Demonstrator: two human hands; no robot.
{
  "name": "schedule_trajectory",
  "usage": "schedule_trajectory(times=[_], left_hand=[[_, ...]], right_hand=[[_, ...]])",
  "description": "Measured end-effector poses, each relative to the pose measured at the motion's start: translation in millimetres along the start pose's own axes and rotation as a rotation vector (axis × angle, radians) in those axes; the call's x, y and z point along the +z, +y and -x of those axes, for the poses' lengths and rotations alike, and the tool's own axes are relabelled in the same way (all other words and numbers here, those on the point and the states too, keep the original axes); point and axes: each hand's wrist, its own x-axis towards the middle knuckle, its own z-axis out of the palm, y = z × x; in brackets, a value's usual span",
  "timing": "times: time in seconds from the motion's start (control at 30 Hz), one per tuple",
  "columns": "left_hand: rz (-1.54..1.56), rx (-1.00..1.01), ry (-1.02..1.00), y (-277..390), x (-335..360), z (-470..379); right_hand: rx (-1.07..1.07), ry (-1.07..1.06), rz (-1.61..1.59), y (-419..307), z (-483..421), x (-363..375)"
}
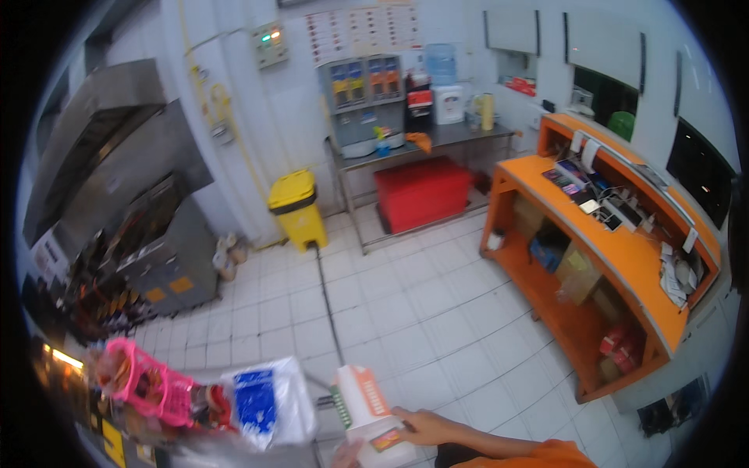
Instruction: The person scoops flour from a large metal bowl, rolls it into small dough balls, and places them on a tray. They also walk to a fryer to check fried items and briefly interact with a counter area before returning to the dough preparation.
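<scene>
A white paper food box with orange and green print (366,398) is at the bottom centre, beside the metal table. My right hand (424,426) grips its right side, fingers at the edge. Part of my left hand (348,453) shows at the lower left of the box, blurred and cut off by the picture's rim; its grip is unclear. Left of the box, a white plastic bag with a blue printed panel (287,403) lies on the table. Farther left stands a pink plastic basket (167,395) holding wrapped items.
An orange counter (526,169) with cables and papers curves along the right. Ahead are a yellow pedal bin (298,219), a red chest (421,196) and a steel table (462,139) with a drink dispenser (363,111). Metal cooking equipment (175,257) stands at the left.
</scene>
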Motion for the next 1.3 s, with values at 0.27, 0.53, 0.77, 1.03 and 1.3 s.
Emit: schedule_trajectory(times=[0.27, 0.53, 0.77, 1.03, 1.3], left_hand=[[-0.608, 0.053, -0.107, 152, 252, -108], [-0.334, 0.236, -0.099, 270, 327, -361], [-0.423, 0.379, -0.073, 474, 467, -468], [-0.202, 0.397, -0.008, 565, 655, -627], [-0.262, 0.311, 0.689, 620, 832, -742]], right_hand=[[0.127, 0.183, -0.096, 112, -5, -208], [0.207, 0.063, -0.026, 210, -176, -461], [0.358, 0.749, 0.772, 296, -257, -749], [0.426, 1.188, 0.756, 439, -372, -1136], [0.382, 1.044, 0.909, 513, -527, -1471]])
